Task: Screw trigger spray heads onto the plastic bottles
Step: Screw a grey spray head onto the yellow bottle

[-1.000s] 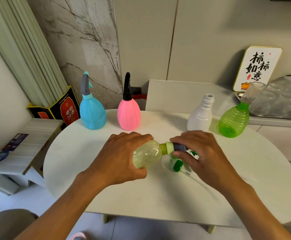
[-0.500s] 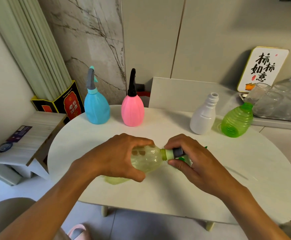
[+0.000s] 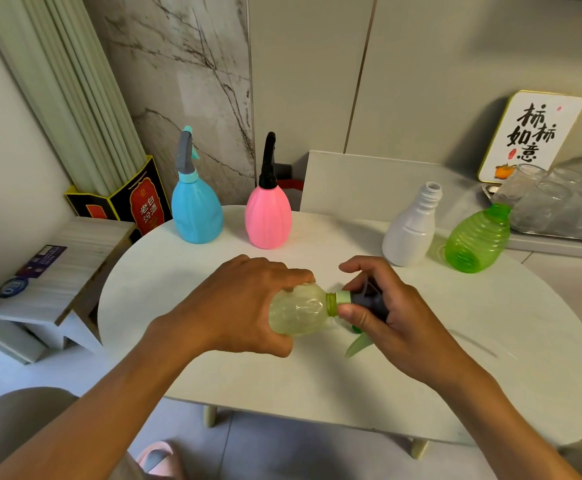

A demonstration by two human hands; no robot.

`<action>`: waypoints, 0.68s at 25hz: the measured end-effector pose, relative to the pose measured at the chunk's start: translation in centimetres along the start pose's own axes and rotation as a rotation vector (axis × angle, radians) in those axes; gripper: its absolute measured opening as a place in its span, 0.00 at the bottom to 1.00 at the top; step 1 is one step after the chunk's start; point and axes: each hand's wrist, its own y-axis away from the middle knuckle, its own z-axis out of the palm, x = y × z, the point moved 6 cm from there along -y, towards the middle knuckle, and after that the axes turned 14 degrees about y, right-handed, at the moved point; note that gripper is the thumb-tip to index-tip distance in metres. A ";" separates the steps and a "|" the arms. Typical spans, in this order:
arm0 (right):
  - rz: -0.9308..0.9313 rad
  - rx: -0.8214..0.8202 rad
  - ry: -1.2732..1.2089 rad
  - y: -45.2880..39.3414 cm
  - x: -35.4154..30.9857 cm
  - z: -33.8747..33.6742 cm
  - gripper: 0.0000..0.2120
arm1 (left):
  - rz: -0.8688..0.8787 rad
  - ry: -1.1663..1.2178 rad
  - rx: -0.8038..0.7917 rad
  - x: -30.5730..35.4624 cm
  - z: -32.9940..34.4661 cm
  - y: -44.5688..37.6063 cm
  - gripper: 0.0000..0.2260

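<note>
My left hand point(image 3: 237, 303) grips a pale yellow-green bottle point(image 3: 300, 311) lying sideways above the white table point(image 3: 282, 386), neck pointing right. My right hand point(image 3: 391, 317) holds a grey trigger spray head point(image 3: 369, 301) whose light green collar sits on the bottle's neck. A green trigger lever point(image 3: 357, 346) sticks out below my right hand. At the back stand a blue bottle point(image 3: 196, 213) and a pink bottle point(image 3: 268, 216), both with spray heads on. A white bottle point(image 3: 411, 233) stands with an open neck. A green ribbed bottle point(image 3: 475, 239) leans tilted beside it.
A tray of clear glasses point(image 3: 559, 206) and a sign with characters point(image 3: 528, 136) sit on the counter at the right. A low wooden shelf point(image 3: 57, 268) and a dark box point(image 3: 127, 199) stand left of the table. A pink slipper point(image 3: 158, 459) lies on the floor.
My right hand has turned on the spray head, so the grey body and green lever show more. The view has shifted slightly; both hands stay on the same bottle.
</note>
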 end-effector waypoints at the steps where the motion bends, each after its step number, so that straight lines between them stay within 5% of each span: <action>1: 0.019 -0.001 -0.019 -0.1 0.2 0.0 0.16 | 0.022 -0.023 0.009 0.0 0.0 0.0 0.35; 10: 0.009 -0.004 0.076 -0.1 -0.3 -0.8 0.17 | 0.189 -0.279 0.123 1.1 -0.4 -0.3 0.37; 14: 0.136 -0.020 -0.168 -0.1 0.4 -0.4 0.06 | 0.251 -0.371 0.175 1.9 -0.3 -0.4 0.38; 17: 0.195 -0.055 -0.219 -0.1 0.7 0.0 0.09 | 0.238 -0.375 0.176 2.0 -0.2 -0.6 0.39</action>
